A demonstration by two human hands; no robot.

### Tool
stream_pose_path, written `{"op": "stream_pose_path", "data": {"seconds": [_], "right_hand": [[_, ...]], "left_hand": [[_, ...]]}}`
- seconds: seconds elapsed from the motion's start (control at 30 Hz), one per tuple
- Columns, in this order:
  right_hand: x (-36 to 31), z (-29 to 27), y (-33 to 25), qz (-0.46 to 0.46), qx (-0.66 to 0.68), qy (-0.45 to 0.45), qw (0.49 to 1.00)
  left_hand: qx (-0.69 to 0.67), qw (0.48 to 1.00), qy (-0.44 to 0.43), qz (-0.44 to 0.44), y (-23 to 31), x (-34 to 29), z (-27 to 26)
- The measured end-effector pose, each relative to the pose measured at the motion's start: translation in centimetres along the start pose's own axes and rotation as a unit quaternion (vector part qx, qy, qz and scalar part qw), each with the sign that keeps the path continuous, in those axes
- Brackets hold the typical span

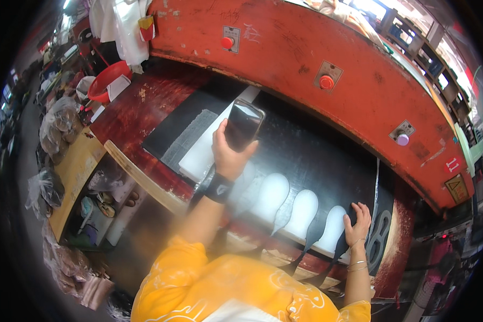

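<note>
My left hand (232,155) is wrapped around a dark smartphone (243,126), raised over a worktable, with a black band on the wrist. My right hand (358,225) lies at the right with its fingers stretched out. It is on or just above the black sheet material (327,161), beside a white insole-shaped area (333,226). More such white shapes (273,194) stand in a row to the left, along the sheet's near edge. Whether they are pieces on top or openings in the sheet, I cannot tell. My left forearm partly hides the leftmost.
A red-orange machine beam (284,64) with several push buttons spans the far side. A grey strip with oval cutouts (380,236) lies right of my right hand. Left are a white strip (198,158), a wooden shelf unit (75,198), a red basin (108,80) and plastic bags (59,123).
</note>
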State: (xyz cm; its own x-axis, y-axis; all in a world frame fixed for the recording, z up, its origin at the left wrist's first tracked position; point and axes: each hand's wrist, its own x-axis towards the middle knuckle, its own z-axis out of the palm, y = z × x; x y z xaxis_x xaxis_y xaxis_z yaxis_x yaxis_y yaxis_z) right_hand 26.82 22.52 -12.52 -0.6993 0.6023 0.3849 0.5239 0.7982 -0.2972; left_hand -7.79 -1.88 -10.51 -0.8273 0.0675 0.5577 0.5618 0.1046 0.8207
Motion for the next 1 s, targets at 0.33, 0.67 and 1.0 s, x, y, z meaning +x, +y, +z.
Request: {"op": "stream_pose_path", "data": {"seconds": [0.33,0.67,1.0], "right_hand": [[0.08,-0.17,-0.38,0.008,0.001,-0.003,1.000],[0.09,-0.11,-0.34,0.009,0.004,-0.002,1.000],[0.08,-0.12,-0.43,0.015,-0.005,-0.004,1.000]], "left_hand": [[0.166,0.985,0.013,0.039,0.23,-0.39,0.23],[0.170,0.984,0.017,0.057,0.19,-0.59,0.35],[0.156,0.986,0.008,0.052,0.03,-0.74,0.32]]}}
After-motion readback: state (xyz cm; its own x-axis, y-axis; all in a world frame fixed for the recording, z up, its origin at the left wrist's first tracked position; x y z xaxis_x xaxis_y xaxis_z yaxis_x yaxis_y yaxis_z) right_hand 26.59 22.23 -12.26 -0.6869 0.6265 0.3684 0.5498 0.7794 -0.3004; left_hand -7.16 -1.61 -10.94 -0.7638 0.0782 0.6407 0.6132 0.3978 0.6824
